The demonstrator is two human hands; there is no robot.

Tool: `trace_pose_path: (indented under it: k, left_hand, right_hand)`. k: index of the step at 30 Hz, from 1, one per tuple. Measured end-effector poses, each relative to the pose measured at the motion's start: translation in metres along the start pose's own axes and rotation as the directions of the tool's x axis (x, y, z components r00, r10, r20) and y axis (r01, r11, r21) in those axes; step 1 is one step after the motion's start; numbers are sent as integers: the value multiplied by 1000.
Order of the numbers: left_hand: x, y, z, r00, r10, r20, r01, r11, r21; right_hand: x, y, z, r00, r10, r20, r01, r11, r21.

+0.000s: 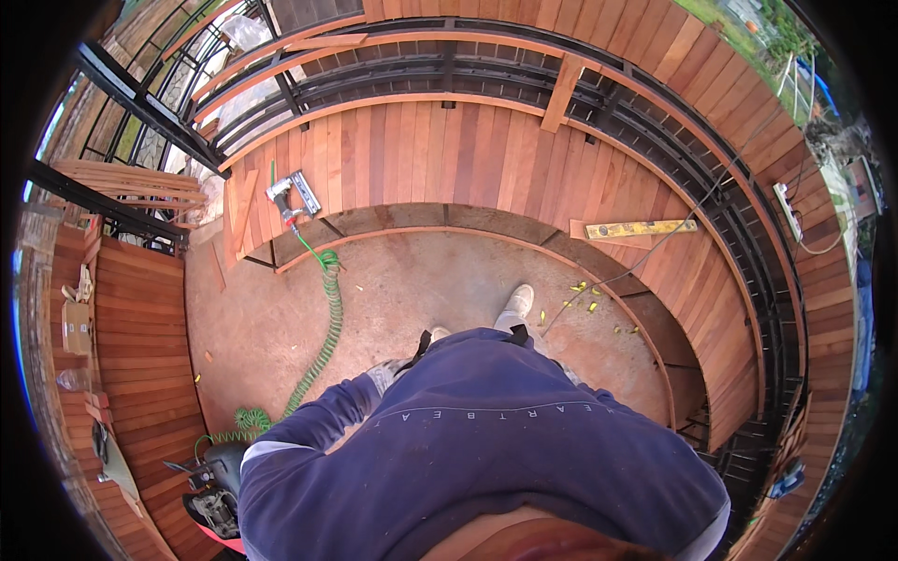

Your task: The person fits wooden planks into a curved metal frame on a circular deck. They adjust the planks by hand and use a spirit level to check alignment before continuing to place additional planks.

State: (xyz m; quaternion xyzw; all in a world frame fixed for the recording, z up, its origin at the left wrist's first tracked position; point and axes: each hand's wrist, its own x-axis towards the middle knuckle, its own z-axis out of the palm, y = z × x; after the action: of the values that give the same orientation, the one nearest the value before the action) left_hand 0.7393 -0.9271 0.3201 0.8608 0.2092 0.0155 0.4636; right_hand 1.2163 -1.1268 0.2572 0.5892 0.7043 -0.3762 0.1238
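My left arm bends in toward my waist, where my left hand [383, 376] shows as a small pale grey patch past the blue sleeve, apparently gloved. Its fingers are hidden. Of my right hand [568, 372] only a sliver shows beside the sweatshirt, and I cannot make out its fingers. Out of reach ahead, a nail gun [295, 194] lies on the curved wooden bench [412, 154], joined to a coiled green air hose [327, 323]. A yellow spirit level [641, 228] rests over a short board on the bench's right part.
The hose runs across the concrete floor [253, 309] to a compressor [215, 500] at lower left. Small yellow pieces [580, 286] litter the floor near my right shoe [520, 299]. Loose boards [131, 179] are stacked at left. A cable [645, 257] crosses the bench.
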Motion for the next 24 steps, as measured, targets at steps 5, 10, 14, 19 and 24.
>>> trace_pose_path:
  k: [5,10,14,19,24]
  left_hand:
    - [-3,-6,6,999,14,-35,-12,999,53]
    - [-7,-18,13,998,25,-60,-23,999,22]
    - [-7,-16,12,998,20,-61,-21,999,-26]
    - [-10,-4,4,988,77,-134,-58,989,139]
    - [-13,-25,13,997,16,-69,-8,994,106]
  right_hand:
    - [-1,1,1,1000,6,0,-6,1000,23]
    - [-1,0,1,1000,26,-8,-25,998,54]
    - [-1,0,0,999,32,-10,-31,997,65]
    - [-1,-1,1,999,31,-22,-29,996,79]
    - [0,-3,3,999,39,-36,-35,994,103]
